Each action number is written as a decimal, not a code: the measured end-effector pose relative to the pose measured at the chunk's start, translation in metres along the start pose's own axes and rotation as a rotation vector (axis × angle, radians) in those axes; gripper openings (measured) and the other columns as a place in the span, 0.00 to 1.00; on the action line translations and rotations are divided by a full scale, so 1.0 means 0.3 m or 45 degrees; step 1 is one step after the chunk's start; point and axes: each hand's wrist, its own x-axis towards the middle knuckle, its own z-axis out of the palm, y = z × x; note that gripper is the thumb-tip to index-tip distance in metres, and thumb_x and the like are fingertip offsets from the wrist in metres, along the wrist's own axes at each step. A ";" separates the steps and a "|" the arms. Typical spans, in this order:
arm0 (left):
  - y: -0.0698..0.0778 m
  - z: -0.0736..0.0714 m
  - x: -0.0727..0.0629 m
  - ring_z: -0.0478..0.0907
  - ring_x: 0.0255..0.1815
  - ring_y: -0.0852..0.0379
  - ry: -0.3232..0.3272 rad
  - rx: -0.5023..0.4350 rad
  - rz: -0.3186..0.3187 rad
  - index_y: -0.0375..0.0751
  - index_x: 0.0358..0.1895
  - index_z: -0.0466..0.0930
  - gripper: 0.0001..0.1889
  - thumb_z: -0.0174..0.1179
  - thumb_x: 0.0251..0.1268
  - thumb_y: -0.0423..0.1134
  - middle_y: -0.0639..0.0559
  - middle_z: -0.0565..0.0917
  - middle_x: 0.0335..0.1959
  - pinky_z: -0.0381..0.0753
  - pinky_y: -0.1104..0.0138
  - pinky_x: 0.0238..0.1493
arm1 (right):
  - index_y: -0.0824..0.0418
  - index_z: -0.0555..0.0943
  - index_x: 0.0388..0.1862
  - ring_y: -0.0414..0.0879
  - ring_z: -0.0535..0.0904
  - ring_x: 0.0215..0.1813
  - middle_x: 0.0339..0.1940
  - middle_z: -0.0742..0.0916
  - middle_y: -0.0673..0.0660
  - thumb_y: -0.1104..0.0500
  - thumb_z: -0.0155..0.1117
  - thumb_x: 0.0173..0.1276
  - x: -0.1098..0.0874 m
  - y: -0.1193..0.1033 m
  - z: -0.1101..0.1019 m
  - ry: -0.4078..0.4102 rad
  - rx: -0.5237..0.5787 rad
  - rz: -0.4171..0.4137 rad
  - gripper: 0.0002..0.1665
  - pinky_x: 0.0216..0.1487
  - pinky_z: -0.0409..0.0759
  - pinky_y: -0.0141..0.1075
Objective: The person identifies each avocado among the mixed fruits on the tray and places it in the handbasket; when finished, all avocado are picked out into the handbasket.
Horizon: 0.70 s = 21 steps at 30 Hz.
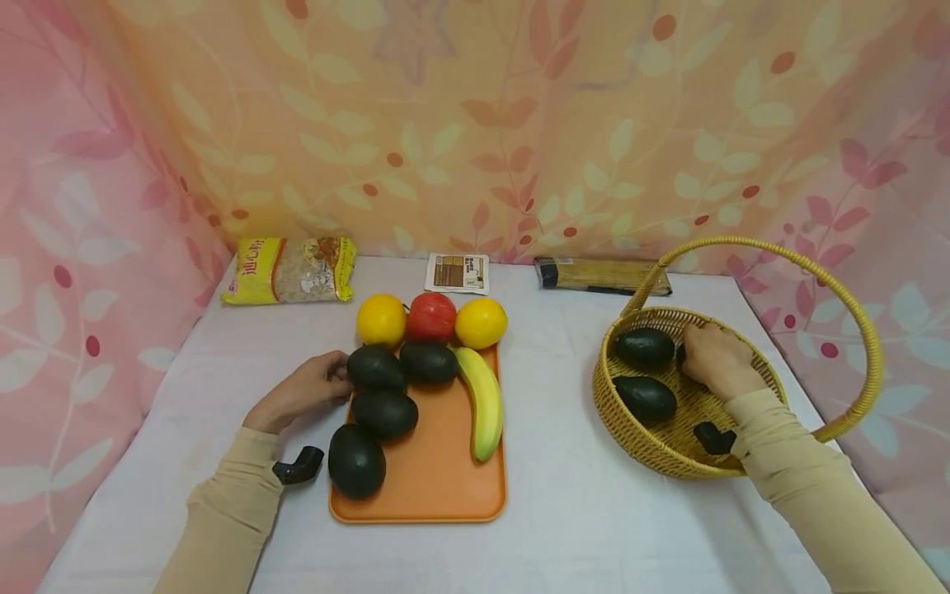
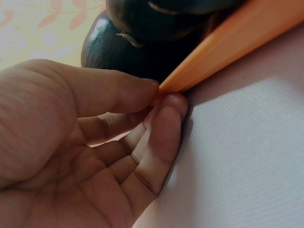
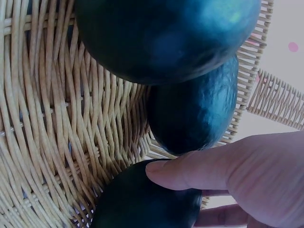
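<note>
Left hand (image 1: pixel 308 386) pinches the left rim of the tray (image 1: pixel 449 487), whose tilting could roll its loose avocados (image 1: pixel 356 464) rightward; right hand (image 1: pixel 716 360) grips an avocado (image 3: pixel 147 199) in the basket (image 1: pixel 622 423) right of the tray.

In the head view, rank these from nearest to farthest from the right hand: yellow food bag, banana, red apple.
From the right hand:
1. Banana, along the right side of the orange tray.
2. Red apple, by the tray's far edge.
3. Yellow food bag, at the back left.
</note>
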 end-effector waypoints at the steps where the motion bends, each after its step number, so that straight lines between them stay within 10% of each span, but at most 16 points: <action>1: 0.000 0.000 0.000 0.76 0.35 0.54 0.000 -0.002 0.001 0.28 0.56 0.70 0.20 0.59 0.63 0.34 0.42 0.80 0.38 0.77 0.66 0.37 | 0.73 0.73 0.46 0.79 0.76 0.43 0.45 0.78 0.81 0.66 0.58 0.59 0.000 0.001 0.001 -0.001 0.002 0.002 0.17 0.31 0.75 0.65; 21: 0.001 0.005 -0.002 0.75 0.34 0.54 0.008 -0.010 -0.015 0.28 0.54 0.70 0.19 0.59 0.63 0.33 0.43 0.79 0.37 0.77 0.66 0.37 | 0.69 0.74 0.41 0.79 0.76 0.42 0.44 0.80 0.79 0.60 0.72 0.49 -0.019 -0.006 -0.013 0.059 0.023 -0.029 0.23 0.32 0.74 0.68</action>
